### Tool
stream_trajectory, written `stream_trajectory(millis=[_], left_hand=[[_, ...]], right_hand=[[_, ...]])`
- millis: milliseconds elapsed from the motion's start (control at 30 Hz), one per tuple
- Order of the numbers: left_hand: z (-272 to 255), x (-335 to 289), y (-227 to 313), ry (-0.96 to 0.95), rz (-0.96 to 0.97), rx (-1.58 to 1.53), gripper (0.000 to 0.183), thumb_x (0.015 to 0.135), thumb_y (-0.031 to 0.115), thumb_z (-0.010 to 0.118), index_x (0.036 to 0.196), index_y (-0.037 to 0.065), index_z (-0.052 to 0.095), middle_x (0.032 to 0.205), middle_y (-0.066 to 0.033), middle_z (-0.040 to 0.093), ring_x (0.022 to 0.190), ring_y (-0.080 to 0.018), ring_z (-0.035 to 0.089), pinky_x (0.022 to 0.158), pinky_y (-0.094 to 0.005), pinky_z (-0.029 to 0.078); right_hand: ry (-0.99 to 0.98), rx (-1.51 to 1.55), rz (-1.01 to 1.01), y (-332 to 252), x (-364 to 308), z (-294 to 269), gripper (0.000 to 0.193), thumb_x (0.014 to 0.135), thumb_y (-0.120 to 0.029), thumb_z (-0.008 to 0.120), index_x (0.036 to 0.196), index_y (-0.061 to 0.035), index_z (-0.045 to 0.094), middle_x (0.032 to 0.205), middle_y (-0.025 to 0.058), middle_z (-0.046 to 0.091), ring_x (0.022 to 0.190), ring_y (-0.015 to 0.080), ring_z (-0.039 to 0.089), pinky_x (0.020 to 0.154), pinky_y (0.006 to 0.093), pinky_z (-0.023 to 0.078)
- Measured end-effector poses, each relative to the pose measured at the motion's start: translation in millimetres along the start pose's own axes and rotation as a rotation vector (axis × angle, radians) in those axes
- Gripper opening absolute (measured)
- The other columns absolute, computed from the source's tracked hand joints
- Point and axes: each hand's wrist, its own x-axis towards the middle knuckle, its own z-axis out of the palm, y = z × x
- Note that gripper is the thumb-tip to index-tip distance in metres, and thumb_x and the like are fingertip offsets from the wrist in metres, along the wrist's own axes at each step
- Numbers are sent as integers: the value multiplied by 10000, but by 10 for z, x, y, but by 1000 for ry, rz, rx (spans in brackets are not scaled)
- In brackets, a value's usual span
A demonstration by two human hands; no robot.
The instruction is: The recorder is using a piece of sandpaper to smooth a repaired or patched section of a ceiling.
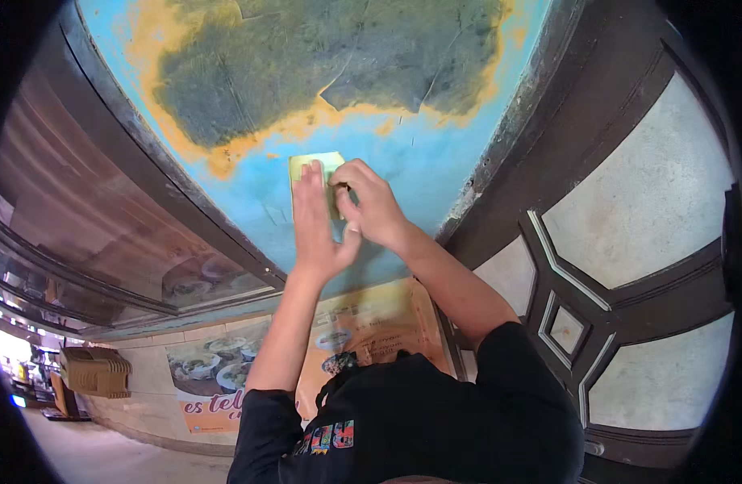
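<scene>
Both hands are raised to a blue-painted wall panel (411, 153) with orange and dark grey patches. A pale yellow sheet (300, 165), perhaps paper, is against the blue paint below the dark patch. My left hand (313, 222) lies on it with fingers stretched flat and together, the thumb out to the right. My right hand (373, 200) is at the sheet's right edge, fingers curled, pinching that side. Its thumb points toward the left hand, and the hands nearly touch at the left thumb. Part of the sheet is hidden behind my fingers.
A dark wooden door with pale panels (645, 194) stands on the right. To the left is a glass pane (105, 185) in a dark frame. Low down hang food posters (218, 371), and a stack of brown trays or chairs (101, 373) is at far left.
</scene>
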Motion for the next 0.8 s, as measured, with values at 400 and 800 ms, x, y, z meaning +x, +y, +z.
stream_trajectory(millis=[400,800], left_hand=[[78,-147,-184,-169,-29,69,776,732,-24,542,1449,-6,245,1464,-208,337,1366,-412,285,1111,-507,248],[-217,-212,-495,95,-16,384,714,692,-146,457,1390,-22,374,1399,-205,440,1332,-405,362,1091,-514,280]], right_hand=[[56,94,1,-121,-134,-63,268,770,73,486,1009,-43,522,1002,94,507,832,202,520,704,298,446],[561,-910,-395,493,1051,-959,490,848,-277,551,1329,-239,470,1479,56,321,1375,303,250,1085,606,134]])
